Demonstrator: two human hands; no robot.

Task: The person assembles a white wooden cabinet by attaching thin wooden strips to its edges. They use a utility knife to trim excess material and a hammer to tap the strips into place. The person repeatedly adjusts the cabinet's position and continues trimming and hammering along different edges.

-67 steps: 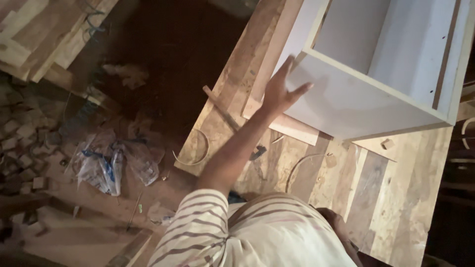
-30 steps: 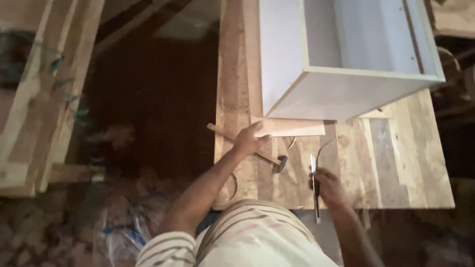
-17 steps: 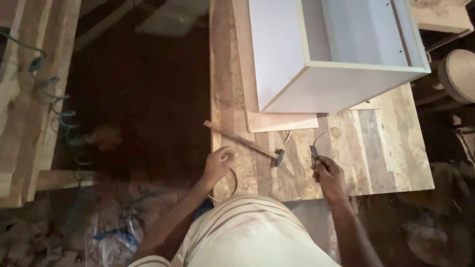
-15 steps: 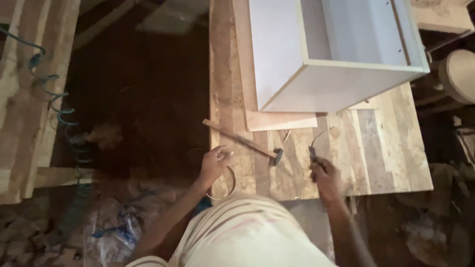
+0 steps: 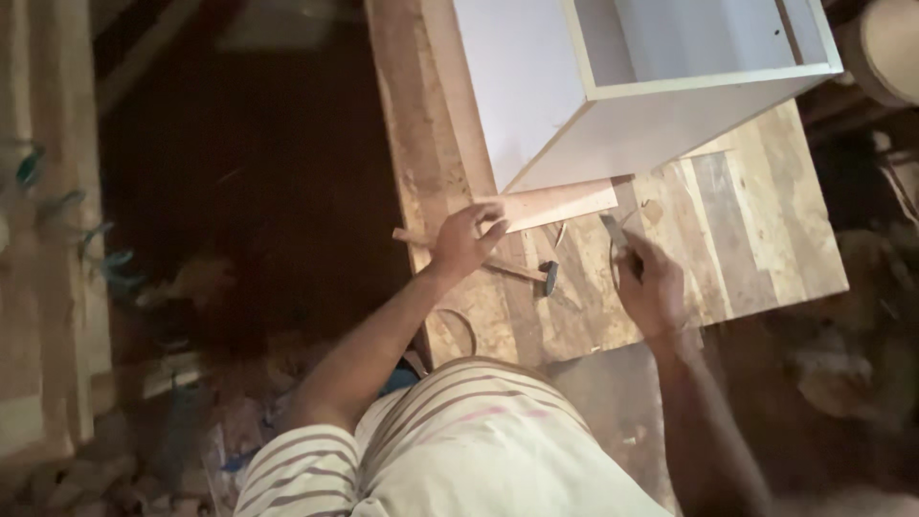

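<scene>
**Hands at the hammer, cabinet waiting on the bench**

A person in a striped shirt [image 5: 459, 450] leans over a rough wooden bench [image 5: 756, 239]. The left hand [image 5: 466, 239] lies over the handle of a hammer [image 5: 522, 271], fingers curled loosely on it rather than clamped; the hammer rests flat on the bench, its head [image 5: 549, 278] pointing toward the person. The right hand [image 5: 649, 282] is closed around a thin, dark, blade-like tool [image 5: 613, 233], its tip angled up toward a white cabinet [image 5: 536, 96]. What sort of tool it is cannot be told in this dim light. The cabinet stands open side up at the far edge, with a thin board [image 5: 565, 203] poking out from beneath it, just beside the left fingertips. A good hold here would seem to mean taking the handle well back from the head and keeping the slim tool steady and clear of the other hand.
</scene>
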